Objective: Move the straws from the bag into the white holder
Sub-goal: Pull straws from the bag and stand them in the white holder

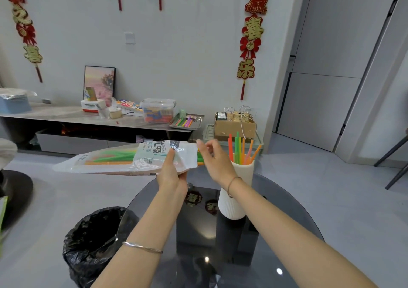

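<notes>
Several green and orange straws [114, 157] show through the clear, crinkled bag [150, 164].

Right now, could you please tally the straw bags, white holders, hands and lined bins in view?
straw bag: 1
white holder: 1
hands: 2, left hand and right hand
lined bin: 1
total: 5

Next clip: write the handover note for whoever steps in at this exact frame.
Left hand grips the bag, held level, mouth toward the holder.
Right hand is at the bag's mouth, fingers loose, holding nothing.
Done: several straws stand in the holder.
To do: green and orange straws in the bag go into the holder.
</notes>
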### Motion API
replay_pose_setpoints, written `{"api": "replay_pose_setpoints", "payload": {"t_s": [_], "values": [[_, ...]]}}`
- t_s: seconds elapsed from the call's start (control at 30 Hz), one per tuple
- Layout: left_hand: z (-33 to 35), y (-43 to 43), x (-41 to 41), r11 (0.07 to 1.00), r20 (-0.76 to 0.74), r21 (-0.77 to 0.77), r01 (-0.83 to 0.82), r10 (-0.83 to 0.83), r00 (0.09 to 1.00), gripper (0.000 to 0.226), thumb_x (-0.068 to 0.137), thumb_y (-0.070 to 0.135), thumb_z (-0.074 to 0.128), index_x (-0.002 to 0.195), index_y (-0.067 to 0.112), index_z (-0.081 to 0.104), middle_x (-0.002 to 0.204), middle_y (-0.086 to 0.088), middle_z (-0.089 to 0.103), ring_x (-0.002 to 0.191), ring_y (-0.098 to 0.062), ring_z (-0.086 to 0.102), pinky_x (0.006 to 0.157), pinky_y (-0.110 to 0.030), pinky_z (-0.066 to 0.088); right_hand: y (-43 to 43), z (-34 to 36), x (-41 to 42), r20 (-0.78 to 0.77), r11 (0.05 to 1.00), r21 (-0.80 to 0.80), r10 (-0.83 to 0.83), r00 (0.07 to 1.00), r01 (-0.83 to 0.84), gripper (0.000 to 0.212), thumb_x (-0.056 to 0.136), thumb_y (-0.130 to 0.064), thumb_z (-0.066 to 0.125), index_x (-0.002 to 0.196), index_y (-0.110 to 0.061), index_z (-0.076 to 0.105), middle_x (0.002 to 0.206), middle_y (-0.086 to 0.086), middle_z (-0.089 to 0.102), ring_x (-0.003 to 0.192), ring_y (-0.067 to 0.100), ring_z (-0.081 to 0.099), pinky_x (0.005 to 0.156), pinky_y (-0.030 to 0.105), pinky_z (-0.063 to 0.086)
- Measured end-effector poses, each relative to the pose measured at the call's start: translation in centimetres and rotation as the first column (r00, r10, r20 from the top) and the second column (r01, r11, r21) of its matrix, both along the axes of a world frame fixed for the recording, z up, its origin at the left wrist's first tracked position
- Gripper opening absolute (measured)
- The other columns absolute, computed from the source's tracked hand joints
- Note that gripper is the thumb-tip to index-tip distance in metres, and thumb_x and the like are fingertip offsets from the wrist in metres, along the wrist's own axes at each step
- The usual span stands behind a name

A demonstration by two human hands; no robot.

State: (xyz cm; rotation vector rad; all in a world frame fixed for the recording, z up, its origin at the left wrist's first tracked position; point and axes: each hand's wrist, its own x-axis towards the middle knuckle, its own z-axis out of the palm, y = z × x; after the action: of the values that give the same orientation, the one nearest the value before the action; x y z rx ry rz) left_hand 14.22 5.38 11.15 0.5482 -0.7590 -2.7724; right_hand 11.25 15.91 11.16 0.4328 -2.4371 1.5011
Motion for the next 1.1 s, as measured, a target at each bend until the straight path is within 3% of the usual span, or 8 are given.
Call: {"api": "replay_pose_setpoints", "payload": {"t_s": [0.2,0.43,0.57,0.67,0.8,0.93,1.03,1.1], "values": [[0.7,-0.6,0.4,0.999,-0.002,0.015,-0.028,0.028,1.000,0.048,0.091,0.017,0.060,0.135,0.003,0.047,0.131,-0.016,0.059,0.101,-0.025,0.061,0.083,-0.038,0.054,-1.7,0.4,-0.3,0.031,0.993,-0.115,0.017,0.999,-0.014,0.031,0.096,-0.035,0.043,0.086,-0.008,0.052,0.080,0.015,0.056,0.074,0.023,0.051,0.067,0.035,0.041],[1.2,-0.8,0.2,0.998,-0.003,0.054,-0.040,0.040,0.999,0.046,0.092,0.016,0.059,0.134,0.003,0.047,0.129,-0.015,0.060,0.097,-0.026,0.063,0.092,-0.043,0.051,0.5,1.6,-0.2,-0.068,0.995,-0.098,0.013,0.998,-0.020,0.027,0.096,-0.029,0.045,0.091,-0.005,0.056,0.070,0.001,0.053,0.060,0.008,0.045,0.055,0.018,0.034],[1.9,-1.0,-0.1,0.995,-0.018,0.071,-0.068,0.070,0.997,0.050,0.091,0.015,0.060,0.137,0.004,0.044,0.133,-0.013,0.058,0.118,-0.028,0.059,0.100,-0.043,0.048,1.3,2.2,-0.5,0.039,0.929,-0.361,-0.068,0.997,0.077,0.030,0.090,-0.039,0.054,0.096,-0.009,0.055,0.063,-0.005,0.047,0.056,0.010,0.043,0.056,0.025,0.035],[2.5,0.0,0.1,0.997,-0.004,0.066,-0.044,0.044,0.999,0.050,0.090,0.015,0.061,0.136,0.003,0.044,0.133,-0.014,0.058,0.118,-0.029,0.059,0.096,-0.043,0.050,0.3,2.5,0.0,0.175,0.822,-0.565,0.037,0.984,0.069,0.026,0.083,-0.037,0.066,0.094,-0.015,0.056,0.059,-0.006,0.047,0.042,0.001,0.043,0.042,0.014,0.033],[2.9,0.2,0.2,0.996,-0.015,0.084,-0.034,0.035,0.999,0.048,0.092,0.014,0.059,0.136,0.002,0.044,0.132,-0.014,0.058,0.111,-0.028,0.060,0.066,-0.033,0.059,0.8,3.5,0.1,0.174,0.715,-0.691,0.029,0.984,0.101,0.009,0.085,-0.020,0.065,0.081,-0.018,0.058,0.046,-0.012,0.048,0.029,-0.001,0.038,0.033,0.011,0.029],[2.9,-0.6,0.1,0.992,-0.010,0.120,-0.048,0.049,0.999,0.047,0.091,0.014,0.060,0.134,0.004,0.044,0.133,-0.013,0.057,0.110,-0.030,0.063,0.088,-0.041,0.055,2.1,3.8,-0.4,0.203,0.616,-0.761,-0.073,0.976,0.204,0.028,0.083,-0.031,0.068,0.065,-0.023,0.047,0.042,-0.011,0.033,0.031,0.002,0.026,0.033,0.014,0.022],[3.3,0.5,0.4,0.994,-0.019,0.108,-0.001,0.004,1.000,0.042,0.092,0.014,0.058,0.131,0.002,0.046,0.130,-0.014,0.058,0.087,-0.028,0.063,0.050,-0.035,0.059,1.0,3.4,-0.2,0.280,0.677,-0.694,-0.057,0.958,0.243,0.025,0.076,-0.042,0.072,0.065,-0.026,0.056,0.052,-0.010,0.039,0.043,0.004,0.033,0.045,0.017,0.026],[3.5,1.3,0.3,0.994,0.008,0.106,0.004,-0.005,1.000,0.046,0.091,0.014,0.059,0.134,0.002,0.046,0.131,-0.015,0.058,0.095,-0.027,0.061,0.064,-0.037,0.057,0.2,3.1,-0.2,0.308,0.710,-0.677,0.035,0.951,0.193,0.019,0.076,-0.042,0.072,0.072,-0.025,0.062,0.059,-0.007,0.049,0.052,0.007,0.040,0.052,0.020,0.029]]}}
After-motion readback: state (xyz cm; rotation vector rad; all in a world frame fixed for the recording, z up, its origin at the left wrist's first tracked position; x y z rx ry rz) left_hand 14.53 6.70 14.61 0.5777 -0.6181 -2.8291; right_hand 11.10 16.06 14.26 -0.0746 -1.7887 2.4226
